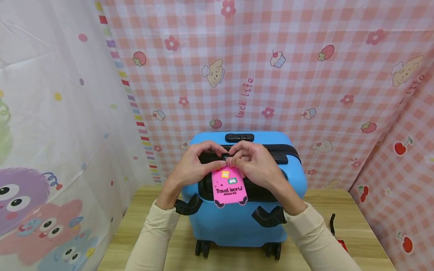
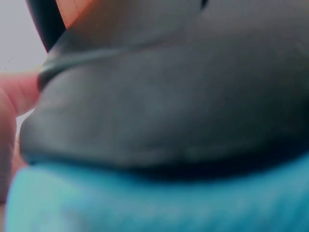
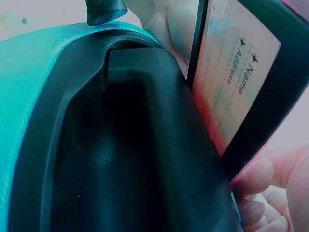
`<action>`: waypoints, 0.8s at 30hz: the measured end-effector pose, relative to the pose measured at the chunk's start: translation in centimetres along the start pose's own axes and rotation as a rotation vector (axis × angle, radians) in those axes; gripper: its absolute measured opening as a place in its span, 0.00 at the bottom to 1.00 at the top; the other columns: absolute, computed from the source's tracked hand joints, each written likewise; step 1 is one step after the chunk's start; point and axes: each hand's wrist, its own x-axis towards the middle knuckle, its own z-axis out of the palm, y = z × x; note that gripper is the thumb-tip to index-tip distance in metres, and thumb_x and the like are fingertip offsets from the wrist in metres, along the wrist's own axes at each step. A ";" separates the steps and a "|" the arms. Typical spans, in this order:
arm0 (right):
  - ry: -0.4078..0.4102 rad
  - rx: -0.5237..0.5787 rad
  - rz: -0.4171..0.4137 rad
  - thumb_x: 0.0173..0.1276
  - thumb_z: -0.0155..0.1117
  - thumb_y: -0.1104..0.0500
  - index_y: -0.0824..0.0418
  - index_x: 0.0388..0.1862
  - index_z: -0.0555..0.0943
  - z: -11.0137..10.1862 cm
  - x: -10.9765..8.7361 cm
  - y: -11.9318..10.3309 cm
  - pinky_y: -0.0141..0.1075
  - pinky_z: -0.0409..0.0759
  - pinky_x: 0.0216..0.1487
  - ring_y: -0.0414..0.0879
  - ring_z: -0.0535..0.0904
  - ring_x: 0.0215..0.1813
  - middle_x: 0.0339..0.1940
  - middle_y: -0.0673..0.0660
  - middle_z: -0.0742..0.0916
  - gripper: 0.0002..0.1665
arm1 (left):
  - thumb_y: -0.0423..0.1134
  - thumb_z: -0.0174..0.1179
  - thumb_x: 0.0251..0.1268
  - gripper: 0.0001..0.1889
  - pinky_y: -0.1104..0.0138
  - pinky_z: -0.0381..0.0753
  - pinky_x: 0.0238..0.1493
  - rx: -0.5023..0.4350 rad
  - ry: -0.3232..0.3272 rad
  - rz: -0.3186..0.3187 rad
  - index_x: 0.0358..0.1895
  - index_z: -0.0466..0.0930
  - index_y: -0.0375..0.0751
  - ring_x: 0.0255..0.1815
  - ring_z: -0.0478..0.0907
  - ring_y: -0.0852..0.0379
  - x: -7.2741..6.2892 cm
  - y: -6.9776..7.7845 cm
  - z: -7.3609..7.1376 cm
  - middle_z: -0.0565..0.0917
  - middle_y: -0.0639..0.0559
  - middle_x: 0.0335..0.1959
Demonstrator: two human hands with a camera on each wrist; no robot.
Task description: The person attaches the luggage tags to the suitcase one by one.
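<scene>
A blue hard-shell suitcase stands upright, with a black handle across its top. From the handle's middle hangs a pink luggage tag printed "Travel World", its black strap between both hands. My left hand pinches the strap from the left, thumb against the forefinger side. Opposite it, my right hand pinches the strap's lower end with thumb and fingers, right at the tag's top. In the right wrist view the tag's back shows a name and address card in a black frame.
A black combination lock sits behind the handle. Black wheels carry the suitcase on a wooden table. To the right lies a red item with a black strap. Checked cloth hangs behind.
</scene>
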 end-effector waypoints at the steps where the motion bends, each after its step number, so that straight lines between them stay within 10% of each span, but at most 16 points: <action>1: 0.001 0.002 0.001 0.70 0.65 0.60 0.63 0.44 0.80 0.0 0.0 0.0 0.37 0.82 0.32 0.47 0.84 0.31 0.30 0.55 0.88 0.08 | 0.36 0.68 0.62 0.11 0.56 0.81 0.46 -0.004 0.000 -0.002 0.47 0.85 0.44 0.43 0.80 0.52 0.0 0.0 0.0 0.82 0.49 0.41; 24: 0.031 0.008 0.009 0.71 0.64 0.60 0.62 0.41 0.81 0.3 -0.1 -0.2 0.35 0.79 0.26 0.48 0.81 0.26 0.28 0.56 0.86 0.06 | 0.35 0.66 0.64 0.08 0.57 0.82 0.43 -0.016 -0.003 -0.002 0.45 0.85 0.43 0.41 0.81 0.51 0.0 -0.1 0.0 0.85 0.50 0.43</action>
